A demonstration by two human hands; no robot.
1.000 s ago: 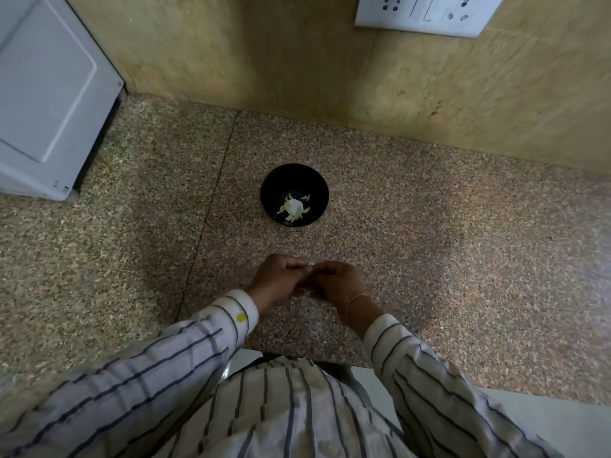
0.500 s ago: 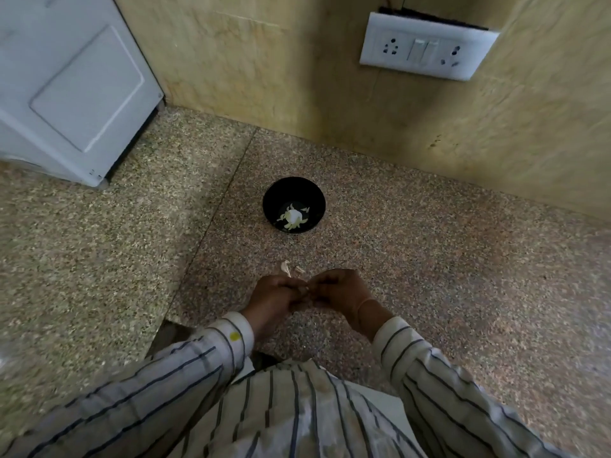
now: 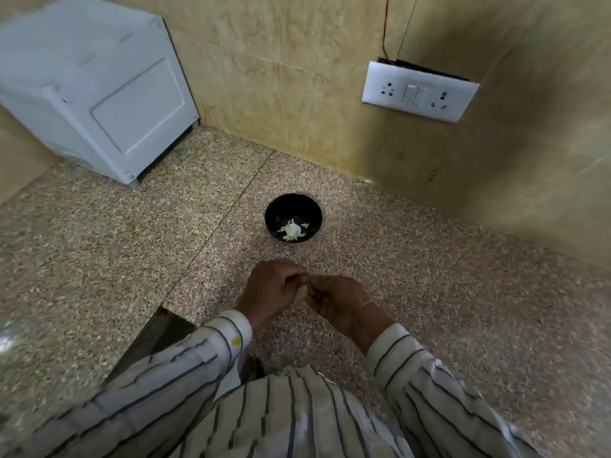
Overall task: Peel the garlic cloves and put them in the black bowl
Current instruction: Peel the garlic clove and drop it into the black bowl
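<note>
We are pinching left hand [image 3: 271, 289] and right hand [image 3: 340, 300] together at centre, presumably on a hidden garlic clove, just below the black bowl [image 3: 278, 209] for easy dropping.

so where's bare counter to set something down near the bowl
Widest bare stretch: counter right of the black bowl, out to the wall. Also bare between the bowl and the white appliance. Tight only between bowl and the left hand and right hand.
</note>
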